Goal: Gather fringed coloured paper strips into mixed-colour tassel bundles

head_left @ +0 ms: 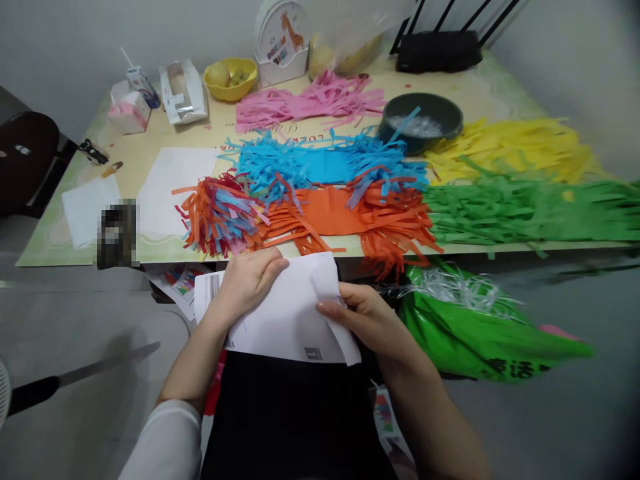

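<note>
Both hands hold a white sheet of paper (285, 313) over my lap, just below the table's front edge. My left hand (247, 280) presses down on the sheet's upper left part with curled fingers. My right hand (363, 313) pinches the folded right edge between thumb and fingers. On the table just beyond lie fringed paper strips: an orange one (340, 213), a blue one (320, 163) and a mixed orange-blue bundle (220, 213).
Further fringes lie on the table (165, 250): pink (310, 103), yellow (510, 147), green (530, 210). A dark bowl (420, 120), yellow fruit bowl (231, 77), clock (281, 40), tissue pack (129, 107) and white sheets (170, 183) sit there. A green plastic bag (475, 333) hangs at right.
</note>
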`<state>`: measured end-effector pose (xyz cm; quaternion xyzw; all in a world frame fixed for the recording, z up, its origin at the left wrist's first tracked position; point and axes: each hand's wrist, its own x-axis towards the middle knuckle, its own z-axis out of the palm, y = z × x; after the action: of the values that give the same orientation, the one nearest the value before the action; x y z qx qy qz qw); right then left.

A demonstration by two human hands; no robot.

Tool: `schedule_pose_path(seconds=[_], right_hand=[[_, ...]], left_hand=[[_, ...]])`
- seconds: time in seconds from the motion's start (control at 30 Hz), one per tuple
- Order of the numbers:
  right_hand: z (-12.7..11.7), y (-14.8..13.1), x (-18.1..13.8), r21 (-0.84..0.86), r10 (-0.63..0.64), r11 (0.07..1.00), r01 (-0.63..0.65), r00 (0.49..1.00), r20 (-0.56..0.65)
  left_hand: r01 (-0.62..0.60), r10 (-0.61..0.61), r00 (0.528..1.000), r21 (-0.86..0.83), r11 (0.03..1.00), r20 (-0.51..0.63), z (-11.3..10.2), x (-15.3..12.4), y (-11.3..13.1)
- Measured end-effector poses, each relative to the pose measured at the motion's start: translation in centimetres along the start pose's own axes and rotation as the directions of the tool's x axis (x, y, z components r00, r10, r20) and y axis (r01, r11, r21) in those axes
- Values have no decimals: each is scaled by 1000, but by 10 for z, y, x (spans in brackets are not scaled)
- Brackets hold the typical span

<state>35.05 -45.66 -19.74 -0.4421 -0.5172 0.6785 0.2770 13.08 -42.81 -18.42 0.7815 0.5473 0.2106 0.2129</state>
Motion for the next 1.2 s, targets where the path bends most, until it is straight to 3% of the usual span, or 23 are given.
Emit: schedule_pose_path(seconds=[0.2, 0.57, 0.77, 0.87, 0.97, 1.1, 1.2], right_hand=[[0, -4, 0, -5, -20, 1000, 20, 997, 72], [2, 5, 10, -157, -133, 981, 116, 986, -97], [-8, 10, 16, -173, -127, 976, 131, 991, 34], [-8, 10, 24, -218, -86, 971, 95, 995, 49], [-1, 7, 35, -280, -82, 954, 104, 993, 90], [12, -4, 48, -438, -119, 873, 213, 965, 233], [17, -13, 57, -464, -67, 851, 246, 927, 369]], left_hand=[[-28, 30, 999, -65, 998, 43, -5, 1, -3], [61, -53, 997, 167, 984, -51, -8, -9, 5], [209, -174, 970, 210, 955, -172, 1, -26, 9], [238, -234, 970, 51, 970, -64, -3, -33, 6], [186, -190, 982, -236, 954, 4, -10, -33, -1], [229, -253, 968, -437, 870, 5, -16, -34, -12], [317, -366, 930, -607, 729, 46, -21, -43, -26]])
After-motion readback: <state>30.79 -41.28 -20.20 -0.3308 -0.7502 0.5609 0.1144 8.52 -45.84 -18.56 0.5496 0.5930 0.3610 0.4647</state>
